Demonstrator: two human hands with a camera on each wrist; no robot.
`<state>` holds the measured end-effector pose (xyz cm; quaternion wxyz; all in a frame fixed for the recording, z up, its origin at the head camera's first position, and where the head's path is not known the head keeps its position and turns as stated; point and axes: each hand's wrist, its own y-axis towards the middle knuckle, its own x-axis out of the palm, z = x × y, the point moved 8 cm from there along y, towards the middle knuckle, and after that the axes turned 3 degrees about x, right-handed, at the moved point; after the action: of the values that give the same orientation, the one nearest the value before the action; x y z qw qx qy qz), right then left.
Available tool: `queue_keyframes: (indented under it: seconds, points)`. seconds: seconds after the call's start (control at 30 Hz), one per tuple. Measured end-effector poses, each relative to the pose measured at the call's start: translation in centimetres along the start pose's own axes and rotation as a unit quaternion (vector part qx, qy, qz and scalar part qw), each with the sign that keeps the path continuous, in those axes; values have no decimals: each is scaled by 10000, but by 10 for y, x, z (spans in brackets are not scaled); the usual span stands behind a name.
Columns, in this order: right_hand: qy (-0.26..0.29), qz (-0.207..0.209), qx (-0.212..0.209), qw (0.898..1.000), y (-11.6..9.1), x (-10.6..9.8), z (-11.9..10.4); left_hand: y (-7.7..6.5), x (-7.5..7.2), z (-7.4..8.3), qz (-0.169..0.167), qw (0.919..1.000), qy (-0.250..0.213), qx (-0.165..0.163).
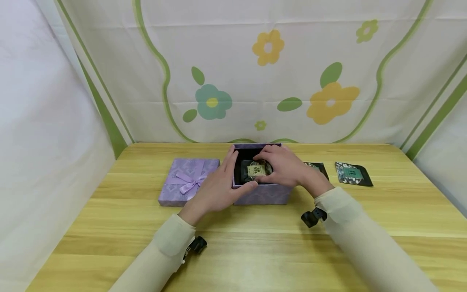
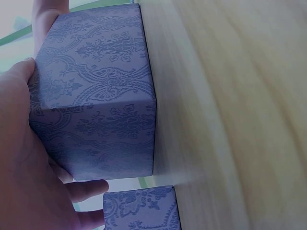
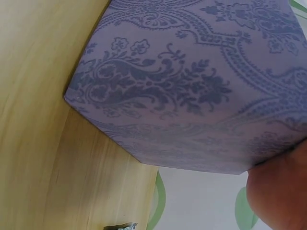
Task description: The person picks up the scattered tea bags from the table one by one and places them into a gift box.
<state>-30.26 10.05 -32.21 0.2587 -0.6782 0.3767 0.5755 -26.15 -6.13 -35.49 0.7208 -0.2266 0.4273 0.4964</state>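
Observation:
A purple patterned gift box [image 1: 262, 196] stands uncovered on the table, its inside black. My left hand [image 1: 217, 184] holds its left side, thumb over the front rim and fingers along the side wall. In the left wrist view, the thumb and fingers span a corner of the box [image 2: 96, 72]. Inside the box, my right hand [image 1: 282, 165] pinches a black, floral-patterned packet with a gold label [image 1: 256, 170], which lies partly under the fingers. The right wrist view is mostly filled by the box's outer wall [image 3: 163, 81]; the packet is hidden there.
To the left of the box lies its purple lid [image 1: 178, 178], tied with a ribbon bow. On the right are a dark packet [image 1: 322, 168], partly behind my right wrist, and a packet with a green label [image 1: 353, 174]. A flowered cloth [image 1: 233, 52] hangs behind the table.

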Motion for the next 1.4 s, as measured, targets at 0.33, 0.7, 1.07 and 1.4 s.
queue_keyframes:
  seconds: [0.33,0.7,1.07,1.4]
  points:
    - [-138,-35,164,9998,0,-1,0,1,-2,2,11,10000,32,87]
    - [1417,566,198,9881,-10,-6,11,0,2,4,-61,9999,-70,73]
    - [2043,1371,338,9687,-33,-33,40,2,0,5,-21,10000,-69,18]
    - [1478,738,1100,9801,-65,-22,107,0,-1,4,-2,10000,-26,-13]
